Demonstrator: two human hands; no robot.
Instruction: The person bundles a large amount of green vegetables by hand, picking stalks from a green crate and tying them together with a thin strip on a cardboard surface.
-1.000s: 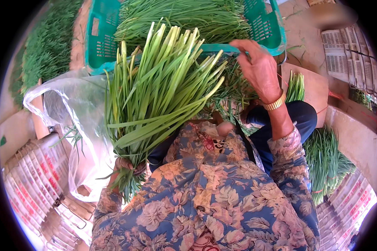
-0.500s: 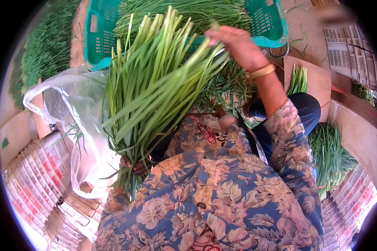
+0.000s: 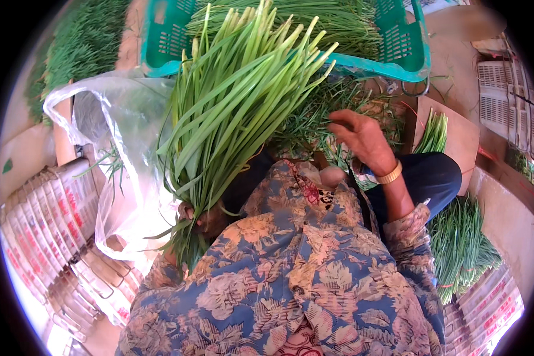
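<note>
My left hand (image 3: 203,218) is closed around the leafy lower end of a large bunch of garlic chives (image 3: 237,113). The pale stem ends fan out away from me, in front of the near side of a green plastic crate (image 3: 385,66). To the right of the bunch is my right hand (image 3: 366,141), with a gold-coloured band on its wrist. Its fingers are loosely bent, with nothing visible in them. More chives (image 3: 332,24) lie inside the crate. Leaves hide part of my left fingers.
Loose trimmings (image 3: 320,124) cover the ground before me. A clear plastic bag (image 3: 139,101) lies at my left. Green bundles lie far left (image 3: 83,47) and by my right knee (image 3: 460,249); a smaller bundle (image 3: 433,132) rests on a board. White baskets (image 3: 53,207) stand at the left.
My right hand has let go of the stalks near the stem ends and moved down and right. Those stalks now lie with the bunch in my left hand. The view has shifted slightly.
</note>
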